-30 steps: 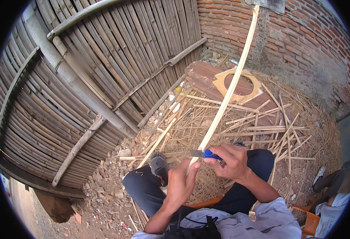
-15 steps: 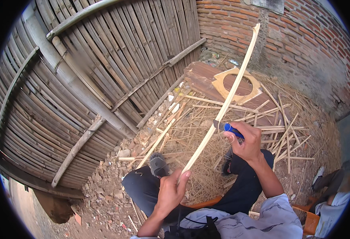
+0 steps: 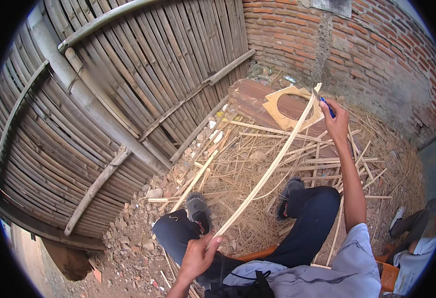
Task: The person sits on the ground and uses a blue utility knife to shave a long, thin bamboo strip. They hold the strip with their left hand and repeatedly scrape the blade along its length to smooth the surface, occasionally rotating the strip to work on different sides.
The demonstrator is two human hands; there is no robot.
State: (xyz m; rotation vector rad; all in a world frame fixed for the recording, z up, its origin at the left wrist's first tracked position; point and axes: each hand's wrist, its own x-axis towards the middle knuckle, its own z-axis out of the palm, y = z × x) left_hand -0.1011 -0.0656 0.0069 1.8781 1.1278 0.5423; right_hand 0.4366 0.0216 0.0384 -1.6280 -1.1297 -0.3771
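Observation:
My left hand (image 3: 198, 256) is closed around the near end of a long, pale bamboo strip (image 3: 262, 186), just above my left knee. The strip slants away from me to the upper right. At its far end, my right hand (image 3: 338, 123) grips a knife (image 3: 330, 107) by its blue handle, arm stretched out. The short blade meets the strip's edge close to the tip. A thin shaving (image 3: 276, 187) curls beside the strip's middle.
Loose strips (image 3: 327, 161) lie over shavings and rubble beyond my feet. Behind them are a brown board (image 3: 245, 97) and a square frame with a round hole (image 3: 272, 116). A bamboo fence (image 3: 128, 74) stands left, a brick wall (image 3: 287, 35) ahead. Another person (image 3: 416, 238) sits at right.
My right hand has slid the knife from the strip's middle out to its far end. The strip's far end has dropped lower, and my left hand has moved slightly down and left.

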